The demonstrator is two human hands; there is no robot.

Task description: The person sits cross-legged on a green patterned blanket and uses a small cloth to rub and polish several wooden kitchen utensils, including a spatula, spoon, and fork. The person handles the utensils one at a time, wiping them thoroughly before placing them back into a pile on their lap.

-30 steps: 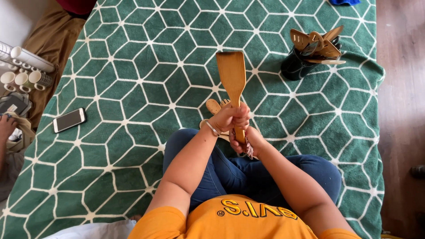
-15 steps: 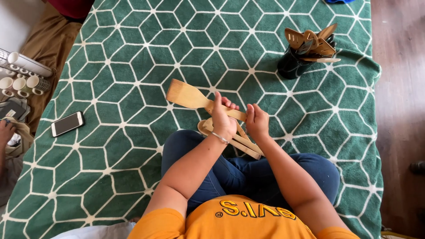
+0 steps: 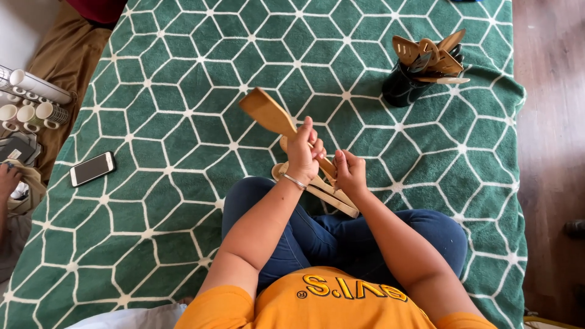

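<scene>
I sit cross-legged on a green rug with a white hexagon pattern (image 3: pixel 183 91). My left hand (image 3: pixel 303 151) grips the handle of a wooden spatula (image 3: pixel 266 111), whose flat blade points up and to the left. My right hand (image 3: pixel 350 172) holds the lower end of the same handle. Under my hands, more wooden utensils (image 3: pixel 323 190) lie across my knees, partly hidden by the hands.
A black holder (image 3: pixel 403 86) filled with several wooden utensils (image 3: pixel 434 56) stands at the far right of the rug. A phone (image 3: pixel 92 169) lies on the rug at left. White cups on a rack (image 3: pixel 33 109) and another person's hand (image 3: pixel 8 178) are at the left edge. Wooden floor (image 3: pixel 551 152) runs along the right.
The spatula swung from pointing straight away from me over to the left, and now angles up-left. Both hands stayed on its handle.
</scene>
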